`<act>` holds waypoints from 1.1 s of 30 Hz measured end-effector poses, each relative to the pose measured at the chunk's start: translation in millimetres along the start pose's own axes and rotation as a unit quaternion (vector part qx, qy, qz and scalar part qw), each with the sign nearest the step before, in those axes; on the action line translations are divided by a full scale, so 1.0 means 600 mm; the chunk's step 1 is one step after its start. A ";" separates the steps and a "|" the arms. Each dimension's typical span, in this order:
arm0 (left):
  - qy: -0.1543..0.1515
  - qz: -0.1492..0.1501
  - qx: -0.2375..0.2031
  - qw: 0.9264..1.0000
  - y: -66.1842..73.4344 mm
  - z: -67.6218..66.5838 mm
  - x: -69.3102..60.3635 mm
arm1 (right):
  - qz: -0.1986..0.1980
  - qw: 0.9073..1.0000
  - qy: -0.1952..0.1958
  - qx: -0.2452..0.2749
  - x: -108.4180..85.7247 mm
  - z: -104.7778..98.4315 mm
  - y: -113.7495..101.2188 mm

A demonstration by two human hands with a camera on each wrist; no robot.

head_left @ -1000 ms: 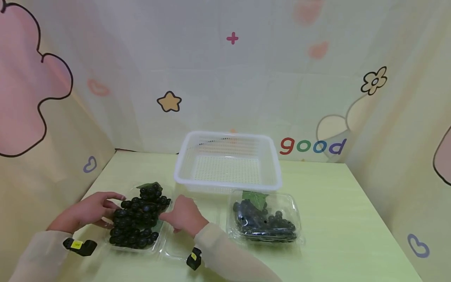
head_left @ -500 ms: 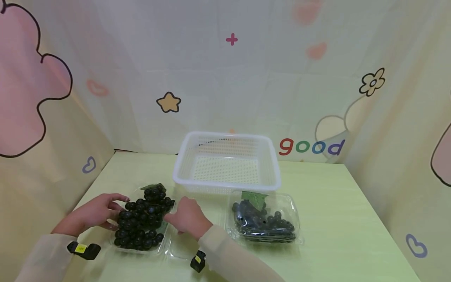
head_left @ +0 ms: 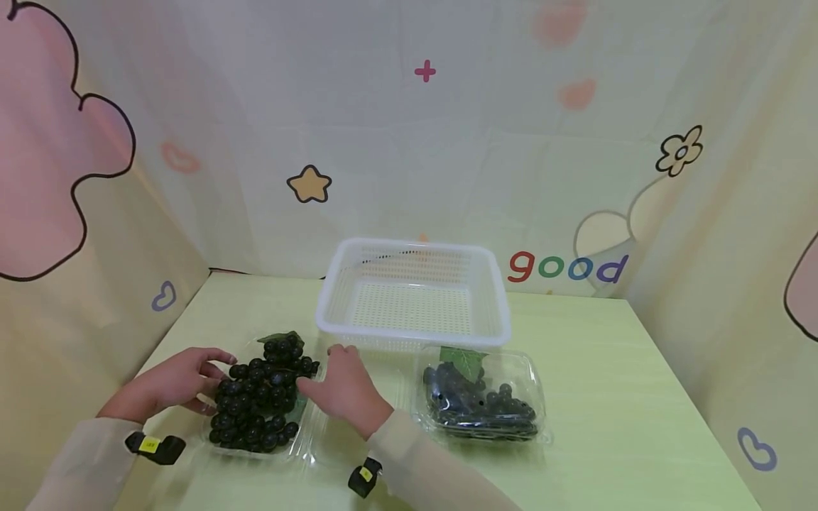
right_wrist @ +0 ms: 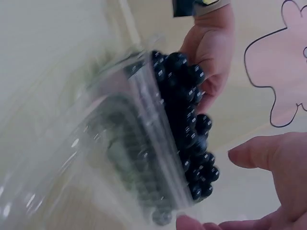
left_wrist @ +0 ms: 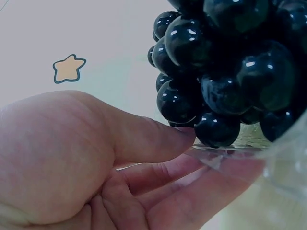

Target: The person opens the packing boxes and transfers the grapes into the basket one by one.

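Note:
A bunch of dark grapes point(head_left: 255, 408) with a green leaf lies in a clear plastic container point(head_left: 290, 451) at the front left. My left hand point(head_left: 182, 382) grips the container's left side: in the left wrist view the thumb point(left_wrist: 168, 140) lies at the rim against the grapes, with the fingers outside and below the plastic. To the right of the bunch, my right hand point(head_left: 348, 390) hovers over the container's opened lid point(head_left: 329, 446). Its thumb point(right_wrist: 252, 152) and fingers are spread apart beside the grapes, holding nothing.
A white perforated plastic basket point(head_left: 415, 335) stands at the back of the table point(head_left: 613, 397). Right of my right hand sits a second clear container point(head_left: 533, 372), closed over dark grapes and a leaf. A printed curtain point(head_left: 549, 177) hangs behind and around the table.
The grape container has shifted slightly right, with my left hand moving along. My right hand has moved a little right, its fingers lifting and spreading beside the bunch.

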State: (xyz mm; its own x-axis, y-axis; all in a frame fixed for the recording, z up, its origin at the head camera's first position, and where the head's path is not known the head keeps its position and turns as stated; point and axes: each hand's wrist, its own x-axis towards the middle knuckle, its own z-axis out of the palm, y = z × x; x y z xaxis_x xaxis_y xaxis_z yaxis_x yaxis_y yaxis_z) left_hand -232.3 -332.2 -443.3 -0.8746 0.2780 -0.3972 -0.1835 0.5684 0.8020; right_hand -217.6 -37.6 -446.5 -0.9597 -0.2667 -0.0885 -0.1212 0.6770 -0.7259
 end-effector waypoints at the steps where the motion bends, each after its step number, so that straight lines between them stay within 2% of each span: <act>1: 0.001 -0.001 -0.001 1.000 0.001 0.000 0.000 | -0.002 1.000 -0.008 0.020 -0.001 -0.002 -0.004; 3: 0.001 -0.003 -0.003 1.000 0.001 0.000 0.000 | 0.004 0.994 -0.040 0.100 -0.004 -0.006 -0.014; 4: -0.001 -0.001 -0.002 1.000 0.002 0.000 0.000 | 0.015 0.986 -0.061 0.154 -0.005 -0.006 -0.019; 5: 0.000 -0.002 -0.002 1.000 0.003 0.000 0.000 | 0.032 0.973 -0.082 0.214 -0.006 -0.007 -0.025; 7: 0.001 -0.002 -0.006 1.000 0.004 0.001 0.000 | 0.081 0.934 -0.107 0.333 -0.007 -0.008 -0.036; 9: -0.001 -0.001 -0.012 1.000 0.005 0.003 0.000 | 0.127 0.885 -0.114 0.432 -0.007 -0.006 -0.045; 11: 0.000 -0.004 -0.014 1.000 0.004 0.004 0.000 | 0.162 0.842 -0.108 0.503 -0.006 -0.003 -0.053; 12: -0.001 -0.002 -0.013 1.000 0.004 0.004 0.000 | 0.174 0.823 -0.105 0.530 -0.006 -0.001 -0.056; 14: 0.001 -0.004 -0.011 1.000 0.004 0.003 0.000 | 0.187 0.793 -0.105 0.570 -0.004 0.002 -0.063; 15: 0.003 -0.005 -0.009 1.000 0.004 0.003 0.000 | 0.193 0.781 -0.105 0.584 -0.003 0.005 -0.066; 16: 0.003 -0.005 -0.009 1.000 0.004 0.002 0.000 | 0.197 0.774 -0.104 0.593 -0.003 0.007 -0.069; 18: 0.003 -0.006 -0.010 1.000 0.003 0.001 0.001 | 0.203 0.772 -0.099 0.594 -0.002 0.013 -0.074; 20: 0.001 -0.007 -0.012 1.000 0.001 0.001 0.003 | 0.205 0.780 -0.094 0.584 -0.002 0.019 -0.077; 23: 0.001 -0.012 -0.007 1.000 -0.001 -0.001 0.004 | 0.209 0.805 -0.087 0.548 0.001 0.029 -0.080; 25: 0.003 -0.014 0.000 1.000 -0.002 -0.002 0.005 | 0.212 0.819 -0.085 0.527 0.003 0.037 -0.082; 27: 0.005 -0.016 0.003 1.000 -0.002 -0.002 0.005 | 0.218 0.824 -0.080 0.516 0.006 0.046 -0.083; 31: 0.003 -0.011 -0.005 1.000 0.000 0.000 0.004 | 0.229 0.822 -0.066 0.517 0.009 0.061 -0.086; 33: 0.000 -0.008 -0.013 1.000 -0.001 0.000 0.004 | 0.237 0.826 -0.062 0.508 0.010 0.069 -0.088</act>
State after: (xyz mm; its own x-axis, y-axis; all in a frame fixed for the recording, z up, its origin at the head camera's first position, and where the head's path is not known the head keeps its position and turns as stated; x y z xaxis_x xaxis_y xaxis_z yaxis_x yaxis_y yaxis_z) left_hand -234.0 -331.6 -444.6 -0.8714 0.2699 -0.4096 -0.2086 0.5518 0.8075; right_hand -206.6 -103.1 -437.0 -0.7972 -0.2475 -0.5506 0.5964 -0.1820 -0.7818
